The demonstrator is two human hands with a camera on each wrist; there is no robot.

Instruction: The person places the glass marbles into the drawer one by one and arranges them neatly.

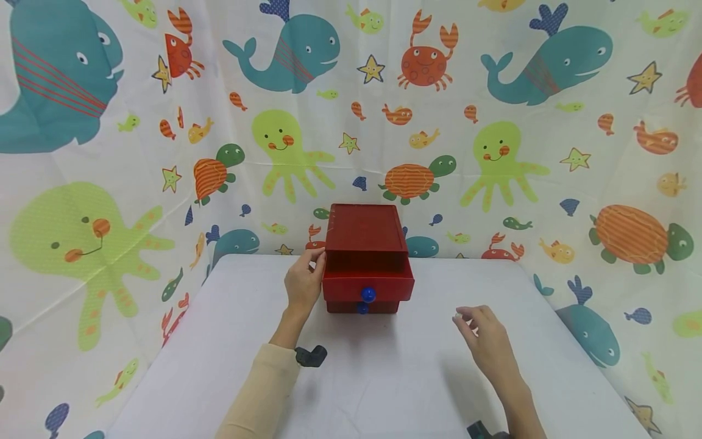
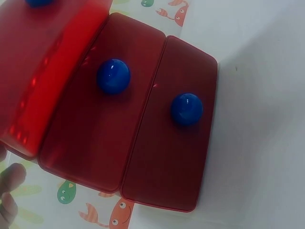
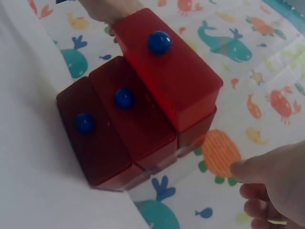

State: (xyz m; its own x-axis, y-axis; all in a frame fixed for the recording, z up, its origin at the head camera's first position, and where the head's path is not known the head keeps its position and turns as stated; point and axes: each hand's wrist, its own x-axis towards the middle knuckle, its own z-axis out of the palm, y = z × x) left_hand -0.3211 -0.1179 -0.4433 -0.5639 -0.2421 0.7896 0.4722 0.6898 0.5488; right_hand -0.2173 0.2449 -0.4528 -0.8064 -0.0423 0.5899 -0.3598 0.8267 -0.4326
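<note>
A small red drawer box [image 1: 364, 228] with blue round knobs stands on the white table. Its top drawer [image 1: 351, 289] is pulled out toward me; in the right wrist view the middle drawer [image 3: 133, 114] and bottom drawer [image 3: 93, 143] are closed. At the box's left side is my left hand [image 1: 304, 283], its fingertips touching the side near the top. Its fingers [image 2: 12, 179] show at the edge of the left wrist view. My right hand [image 1: 488, 341] hovers right of the box, apart from it, fingers loosely bent with thumb near the forefinger. I see nothing held in it.
A white table [image 1: 417, 378] extends around the box. Behind it and at both sides hangs a pale curtain [image 1: 351, 128] printed with sea animals. Dark wrist devices sit on both wrists.
</note>
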